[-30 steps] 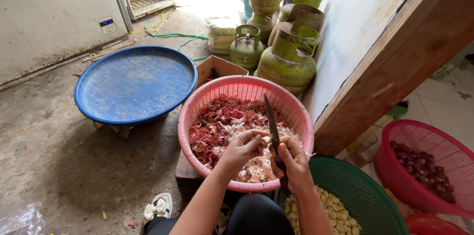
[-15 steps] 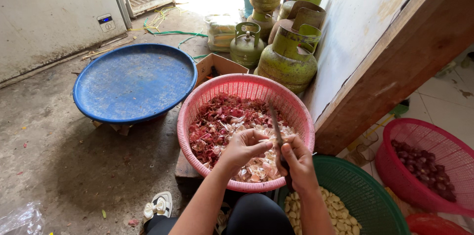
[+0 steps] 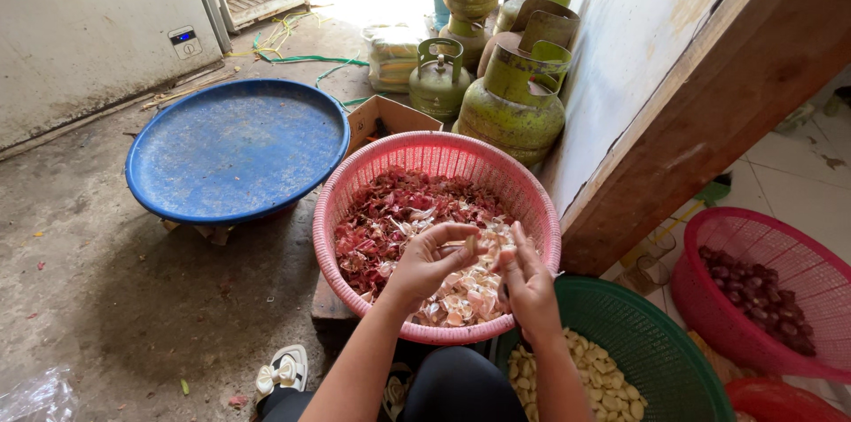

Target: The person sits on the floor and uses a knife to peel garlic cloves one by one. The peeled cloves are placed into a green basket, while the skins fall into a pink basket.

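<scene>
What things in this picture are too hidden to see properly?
Head view only:
- What the left hand pinches: too small, covered by its fingers.
- Whether the right hand holds a knife: the hand hides it.
- The green basket: its lower part is cut off by the bottom edge.
- The red basket: cut off by the right edge.
- The bottom of the pink basket: buried under peels.

Small item pinched between left hand (image 3: pixel 432 261) and right hand (image 3: pixel 529 285): too small to identify. Right palm faces away; any grip contents hidden. Green basket (image 3: pixel 658 333) cut off by bottom edge. Second pink basket (image 3: pixel 709 245) cut off at right. Red object (image 3: pixel 780 400) at the corner: mostly out of frame.
</scene>
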